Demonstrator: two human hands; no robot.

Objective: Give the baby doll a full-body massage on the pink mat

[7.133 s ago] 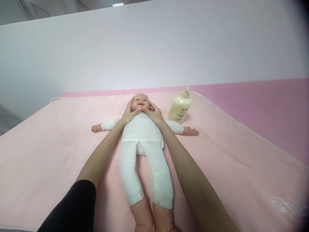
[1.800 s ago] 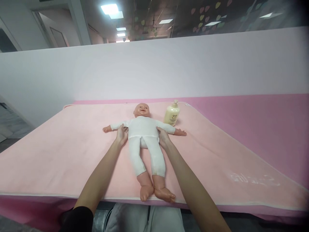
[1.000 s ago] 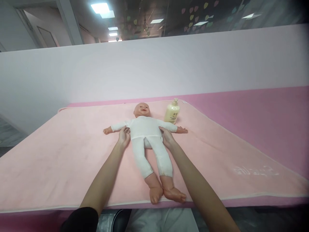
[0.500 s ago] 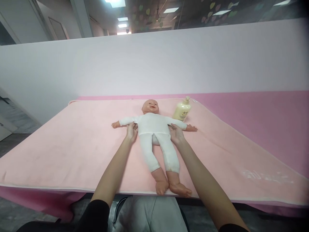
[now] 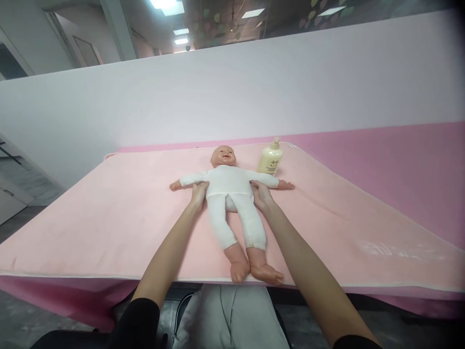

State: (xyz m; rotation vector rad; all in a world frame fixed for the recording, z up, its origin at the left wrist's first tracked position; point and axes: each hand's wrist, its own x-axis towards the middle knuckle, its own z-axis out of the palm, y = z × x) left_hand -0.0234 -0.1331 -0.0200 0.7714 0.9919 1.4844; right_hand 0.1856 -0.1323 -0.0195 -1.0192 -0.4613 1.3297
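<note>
left hand (image 5: 199, 192), right hand (image 5: 260, 194), seemingly flanking doll (image 5: 229, 186)

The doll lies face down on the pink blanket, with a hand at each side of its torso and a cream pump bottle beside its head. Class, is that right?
Not quite. The head view shows the doll lying face up, its face showing. The rest holds: it lies on the pink blanket, the left hand and right hand rest at the sides of its torso, and the cream pump bottle stands beside its head.

pale partition wall (image 5: 254, 92), ceiling lights (image 5: 167, 5), pink table (image 5: 399, 160), grey floor (image 5: 14, 228).
</note>
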